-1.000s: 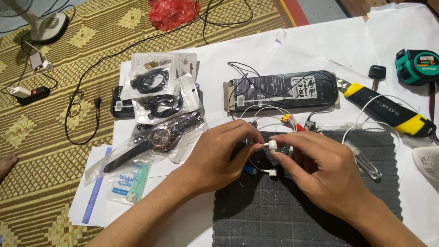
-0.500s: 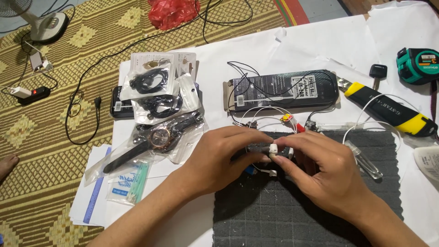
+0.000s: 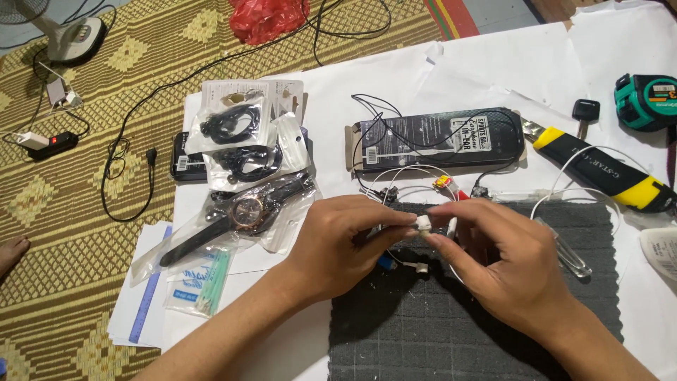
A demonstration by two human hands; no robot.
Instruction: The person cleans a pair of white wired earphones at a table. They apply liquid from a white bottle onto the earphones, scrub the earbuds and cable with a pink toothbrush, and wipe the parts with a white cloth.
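Here we are pinching a small white earbud point(image 3: 424, 224) between both hands over the dark mat point(image 3: 493, 339).

We are pressing the left hand point(image 3: 338, 243) fingers and the right hand point(image 3: 504, 264) fingers together on the earbud from either side; keeping the grip light and its thin wire point(image 3: 405, 262) slack seems wisest. To the right, a clear tube point(image 3: 568, 250) is lying on the mat and a yellow knife point(image 3: 606, 173) is sitting beyond its edge; a black box point(image 3: 437, 137) is closing the far side. The bare mat toward us is giving the most room.

Bagged wristwatch point(image 3: 247, 212), tape measure point(image 3: 645, 101), perhaps a utility knife point(image 3: 599, 169).
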